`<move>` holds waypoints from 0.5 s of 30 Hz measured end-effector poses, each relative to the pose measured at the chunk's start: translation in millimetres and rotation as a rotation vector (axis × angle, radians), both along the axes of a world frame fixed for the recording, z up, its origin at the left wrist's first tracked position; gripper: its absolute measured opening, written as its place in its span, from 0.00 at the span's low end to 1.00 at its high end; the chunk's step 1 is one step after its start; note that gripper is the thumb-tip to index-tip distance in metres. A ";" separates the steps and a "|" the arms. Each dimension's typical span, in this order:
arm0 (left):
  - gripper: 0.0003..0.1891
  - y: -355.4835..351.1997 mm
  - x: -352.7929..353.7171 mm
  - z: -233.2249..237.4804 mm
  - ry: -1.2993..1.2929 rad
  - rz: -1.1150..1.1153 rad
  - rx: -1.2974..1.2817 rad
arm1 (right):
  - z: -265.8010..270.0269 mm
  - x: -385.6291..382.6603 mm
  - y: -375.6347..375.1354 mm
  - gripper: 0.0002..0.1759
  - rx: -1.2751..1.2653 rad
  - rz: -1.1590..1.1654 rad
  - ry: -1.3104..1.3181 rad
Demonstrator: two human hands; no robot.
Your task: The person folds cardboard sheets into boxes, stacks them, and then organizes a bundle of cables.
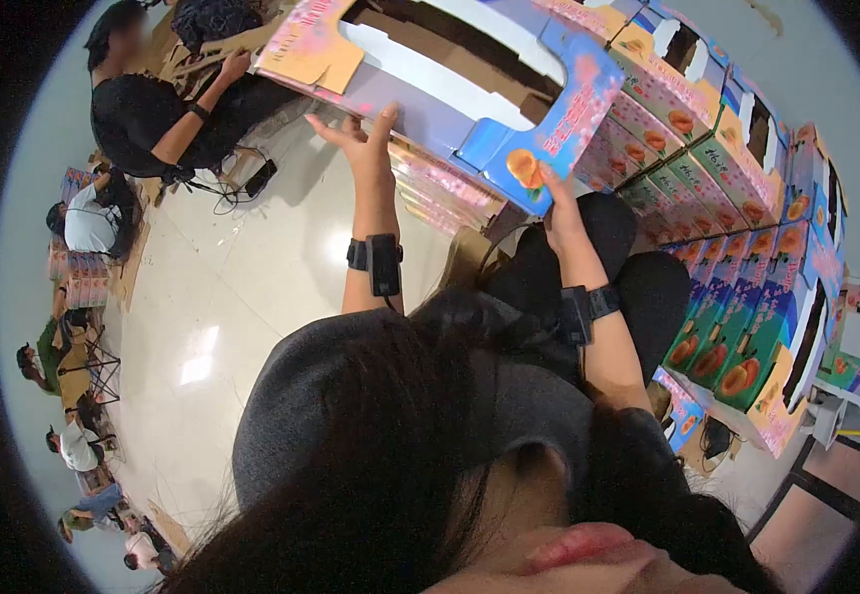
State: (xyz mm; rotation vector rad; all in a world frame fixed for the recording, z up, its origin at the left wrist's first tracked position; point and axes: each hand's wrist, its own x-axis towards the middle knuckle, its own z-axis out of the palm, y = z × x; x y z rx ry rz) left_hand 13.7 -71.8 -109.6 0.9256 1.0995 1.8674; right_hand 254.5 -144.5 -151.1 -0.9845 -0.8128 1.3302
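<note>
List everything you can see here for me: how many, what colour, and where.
box: one, blue and pink with peach pictures, held up in front of the person
stacked boxes: many, same peach print, piled at right
co-worker: one, black top, upper left, hands on cardboard
other people: several, small, along the left edge
floor: pale, glossy, at centre left
wristbands: two, black, one on each wrist
left hand: one, open, fingers spread against the box
right hand: one, closed on the box's lower corner
</note>
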 end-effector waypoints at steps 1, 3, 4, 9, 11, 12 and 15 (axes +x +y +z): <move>0.61 -5.3 3.1 8.9 -0.043 -0.021 0.056 | 9.7 0.8 -1.1 0.41 0.034 -0.019 0.040; 0.57 -15.4 11.4 27.6 -0.043 -0.053 0.142 | 29.0 4.3 -2.9 0.35 0.100 -0.057 0.120; 0.55 -18.6 6.8 31.8 -0.218 -0.185 0.197 | 36.9 6.8 -2.7 0.32 0.135 -0.074 0.158; 0.61 -13.1 -73.0 42.6 -0.777 -0.897 0.456 | 65.9 32.5 -1.2 0.21 0.161 -0.187 0.340; 0.60 -28.9 -105.3 65.5 -0.479 -0.547 0.183 | 84.6 35.8 -9.0 0.21 0.200 -0.135 0.323; 0.60 -31.9 -121.0 74.7 -0.327 -0.380 0.054 | 97.5 36.0 -12.9 0.21 0.241 -0.111 0.310; 0.54 -41.0 -194.9 59.6 -0.169 -0.417 0.092 | 115.0 25.4 -17.3 0.26 0.274 -0.090 0.238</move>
